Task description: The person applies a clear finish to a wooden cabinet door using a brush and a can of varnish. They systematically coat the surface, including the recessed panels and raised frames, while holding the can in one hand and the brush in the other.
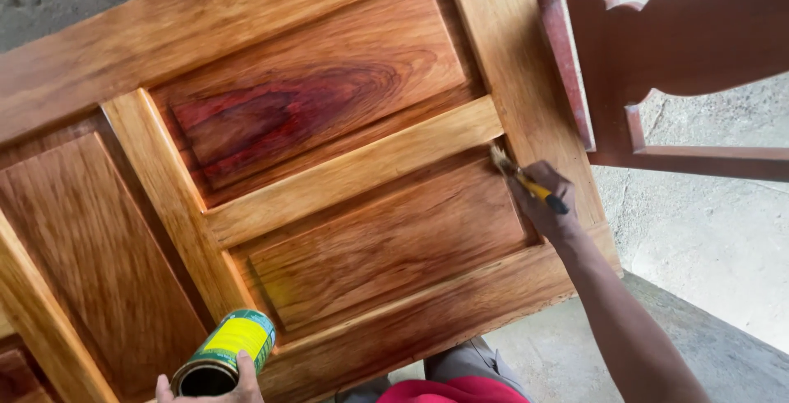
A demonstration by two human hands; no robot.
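Gripping a small round metal can with a green and yellow label (223,354) at the bottom edge of the view, the left hand (215,385) curls its fingers over the open rim, and the can is held just above the near part of the door. Beside it, at the bottom centre, a patch of red cloth and grey trousers (460,374) shows below the door's edge. The glossy, wet-looking paneled wooden door (329,173) lies flat and fills most of the frame, its raised panels honey brown, with a dark reddish streak in the upper panel. Farther out on the right, the right hand (549,206) is clenched around a narrow paintbrush with a yellow and black handle (526,181), whose pale bristles touch the groove at the upper right corner of the lower panel. Beyond the door's right edge stands a reddish-brown wooden chair back (657,50) on a grey concrete floor (707,239).
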